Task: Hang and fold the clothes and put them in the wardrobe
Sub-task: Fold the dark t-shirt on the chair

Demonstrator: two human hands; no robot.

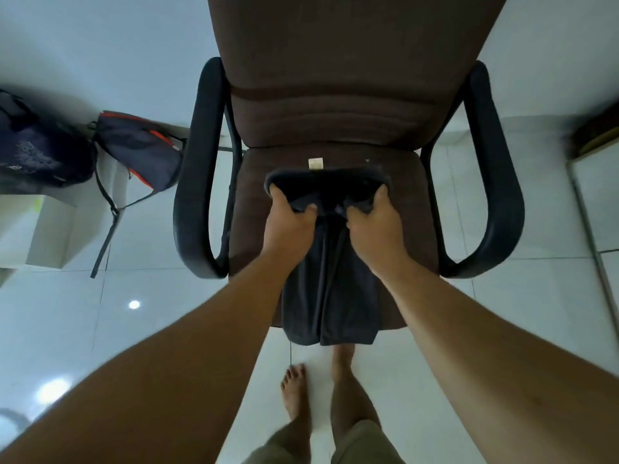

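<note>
At the far left, a dark blue bag (31, 145) sits against the wall, and just beside it leans a navy backpack with orange trim (142, 149), its strap trailing down over a pale box (43, 229). The floor is glossy white tile (134, 329).

In the middle stands a brown fabric office chair (335, 105) with black looped armrests. A dark garment (330, 296) lies on its seat, the waistband end toward the backrest and the lower end hanging over the seat's front edge. A small pale tag (315, 163) shows just beyond the waistband.

The person's left hand (289, 222) has its grip clenched around the garment's left top corner, fingers curled into the cloth. The right hand (375, 222) grasps the right top corner the same way. Both forearms reach forward, and bare feet (294, 390) stand on the tile below the seat.

At the far right edge, a dark wooden piece of furniture (599, 132) is partly visible.
</note>
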